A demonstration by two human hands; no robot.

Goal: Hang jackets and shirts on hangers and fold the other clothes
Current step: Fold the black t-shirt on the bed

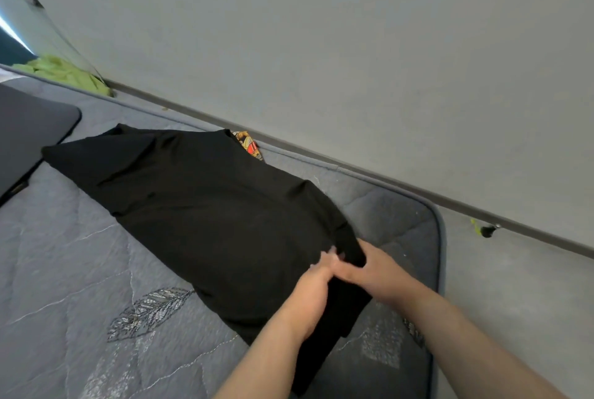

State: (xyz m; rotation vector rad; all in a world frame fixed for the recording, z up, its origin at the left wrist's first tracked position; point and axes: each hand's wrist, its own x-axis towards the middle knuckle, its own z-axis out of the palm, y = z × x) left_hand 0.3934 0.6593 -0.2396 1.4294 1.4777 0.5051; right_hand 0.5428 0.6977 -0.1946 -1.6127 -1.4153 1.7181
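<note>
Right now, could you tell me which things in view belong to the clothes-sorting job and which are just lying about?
Job:
black garment
left hand
right hand
patterned cloth

Lying about:
dark pillow
green fabric
mattress

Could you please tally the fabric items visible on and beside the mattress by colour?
Black: 1, the black garment, gripped by left hand and right hand
Orange patterned: 1, the patterned cloth peeking from behind it
Light green: 1, the green fabric by the wall
Total: 3
</note>
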